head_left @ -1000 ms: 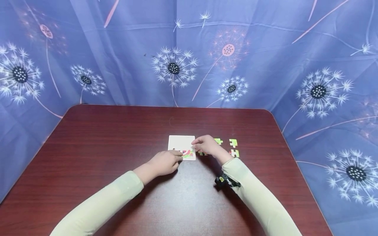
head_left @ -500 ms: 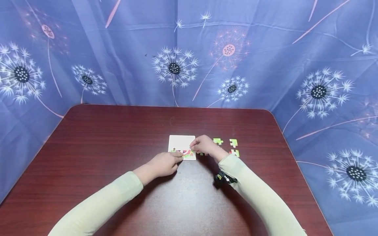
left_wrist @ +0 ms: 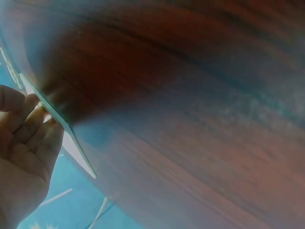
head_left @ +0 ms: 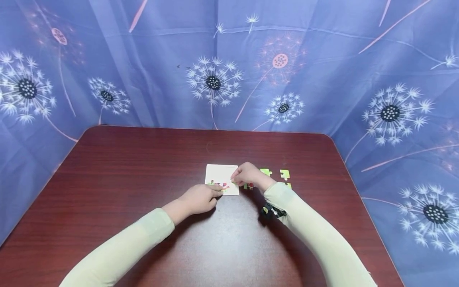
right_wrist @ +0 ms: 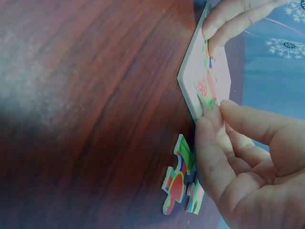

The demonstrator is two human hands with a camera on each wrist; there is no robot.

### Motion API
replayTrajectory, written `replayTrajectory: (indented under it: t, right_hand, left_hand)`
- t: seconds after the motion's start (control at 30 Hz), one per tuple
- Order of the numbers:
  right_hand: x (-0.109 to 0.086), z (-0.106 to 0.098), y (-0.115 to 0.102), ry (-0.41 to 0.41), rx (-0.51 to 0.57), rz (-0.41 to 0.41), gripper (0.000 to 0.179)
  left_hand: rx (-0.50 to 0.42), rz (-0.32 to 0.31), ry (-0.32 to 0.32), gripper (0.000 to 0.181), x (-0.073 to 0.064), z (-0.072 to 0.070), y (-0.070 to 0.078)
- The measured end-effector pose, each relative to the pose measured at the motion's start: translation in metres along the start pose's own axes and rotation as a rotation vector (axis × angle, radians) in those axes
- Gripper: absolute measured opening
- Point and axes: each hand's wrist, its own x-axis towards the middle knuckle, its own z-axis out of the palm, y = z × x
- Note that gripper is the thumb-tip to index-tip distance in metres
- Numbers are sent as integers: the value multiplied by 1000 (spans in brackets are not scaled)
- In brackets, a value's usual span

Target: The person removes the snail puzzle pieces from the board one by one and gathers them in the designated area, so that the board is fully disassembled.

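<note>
Right hand [head_left: 249, 174]: fingertips lowered, wrist drawn closer to the board [head_left: 218, 171]

My right thumb and fingers are closed in a pinch on a puzzle piece [right_wrist: 210, 102], positioned at the board's right edge. The hand points left; its forearm enters diagonally from the lower right, sleeve [head_left: 317, 235] at the wrist. My left hand [head_left: 198, 199] extends its index finger, touching the row of coloured pieces [head_left: 213, 184] on the board; its forearm enters from the lower left. Loose pieces [head_left: 285, 174] lie right of the board on the red-brown table [head_left: 143, 167]. Behind hangs a blue dandelion-print curtain [head_left: 143, 79].
</note>
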Motion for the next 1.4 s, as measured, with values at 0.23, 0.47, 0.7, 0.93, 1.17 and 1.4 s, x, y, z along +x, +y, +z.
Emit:
replayTrajectory:
  t: [0.23, 0.47, 0.7, 0.93, 1.17, 1.4]
  right_hand:
    - [0, -2, -2, -13, -29, 16, 16]
    - [3, 0, -7, -20, -70, 9, 14]
    - [2, -1, -8, -39, -88, 13, 14]
    - [-5, -13, -14, -38, -123, -41, 16]
    - [-13, -27, -15, -52, -98, -57, 14]
    - [-24, -35, -5, -62, -108, -61, 12]
  left_hand:
    - [-38, -14, -1, 41, 2, 0, 0]
    - [-59, -27, 3, 40, 2, -3, -1]
    - [-79, -37, -8, 40, 3, -2, -2]
    - [-89, -50, -10, 40, 4, -3, -1]
    - [-96, -55, -17, 40, 4, -3, 0]
    - [-95, -58, -16, 40, 3, -3, 0]
